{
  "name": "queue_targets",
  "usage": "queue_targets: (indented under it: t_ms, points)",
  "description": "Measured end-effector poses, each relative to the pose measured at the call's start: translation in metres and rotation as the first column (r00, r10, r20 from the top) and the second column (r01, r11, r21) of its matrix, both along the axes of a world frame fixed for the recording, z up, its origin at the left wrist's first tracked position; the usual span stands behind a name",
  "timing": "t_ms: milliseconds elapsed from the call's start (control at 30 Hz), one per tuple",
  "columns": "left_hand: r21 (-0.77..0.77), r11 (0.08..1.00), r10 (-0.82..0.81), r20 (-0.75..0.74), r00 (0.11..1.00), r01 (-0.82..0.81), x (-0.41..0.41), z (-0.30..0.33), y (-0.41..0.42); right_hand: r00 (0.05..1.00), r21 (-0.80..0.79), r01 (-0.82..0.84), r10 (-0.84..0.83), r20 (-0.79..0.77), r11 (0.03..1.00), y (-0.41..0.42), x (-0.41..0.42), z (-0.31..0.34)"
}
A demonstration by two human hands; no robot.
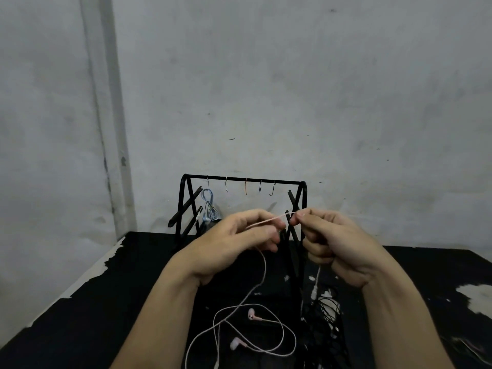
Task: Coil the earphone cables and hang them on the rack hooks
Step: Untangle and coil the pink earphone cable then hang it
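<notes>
Above the black tabletop [80, 315], the left hand [239, 235] and right hand [332, 241] each pinch a thin pink earphone cable [263, 222], taut between them before the black metal rack [246, 179] with its small wire hooks [246, 186]. Its slack lies looped below with both earbuds [253, 314]. A blue coiled cable [209, 206] already hangs. Winding risks snagging those loose loops on the dark cable pile [326, 310] nearby.

Desk [80, 302]: black top, covering peeled and chipped along the left edge, pale patches showing through. Another worn pale patch near the right edge [476, 299]. Wall [292, 89] behind: grey, stained, scuffed. A lighter vertical strip [106, 115] runs down the wall at left, reaching the desk's back corner.
</notes>
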State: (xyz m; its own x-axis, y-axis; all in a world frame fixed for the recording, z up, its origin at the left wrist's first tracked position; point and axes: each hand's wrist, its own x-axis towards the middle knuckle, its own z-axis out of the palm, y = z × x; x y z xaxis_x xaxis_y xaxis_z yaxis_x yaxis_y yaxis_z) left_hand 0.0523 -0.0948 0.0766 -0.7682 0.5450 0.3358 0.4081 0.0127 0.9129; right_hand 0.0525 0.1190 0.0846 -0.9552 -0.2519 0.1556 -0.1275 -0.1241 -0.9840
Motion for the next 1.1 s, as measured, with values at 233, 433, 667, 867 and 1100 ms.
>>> queue_targets:
  t_ms: [233, 433, 667, 867, 1100]
  points:
    - [0.274, 0.957, 0.083, 0.061, 0.995, -0.096, -0.005, -0.001, 0.014, 0.996, 0.030, -0.081, 0.082, -0.024, 0.996, -0.011, 0.001, -0.004]
    - [0.380, 0.896, 0.177, 0.170, 0.970, -0.230, -0.009, 0.003, 0.017, 0.973, 0.003, -0.230, 0.230, -0.001, 0.973, -0.021, 0.005, -0.008]
    - [0.530, 0.790, 0.164, 0.300, 0.940, -0.307, -0.016, 0.003, 0.014, 0.927, -0.009, -0.371, 0.371, 0.046, 0.928, -0.030, 0.005, -0.014]
    - [0.569, 0.763, 0.100, 0.367, 0.925, -0.308, -0.023, -0.001, 0.016, 0.900, -0.028, -0.426, 0.427, 0.088, 0.904, -0.036, 0.006, -0.017]
    - [0.613, 0.741, -0.010, 0.419, 0.908, -0.274, -0.027, -0.008, 0.023, 0.803, -0.081, -0.570, 0.575, 0.154, 0.818, -0.040, 0.011, -0.017]
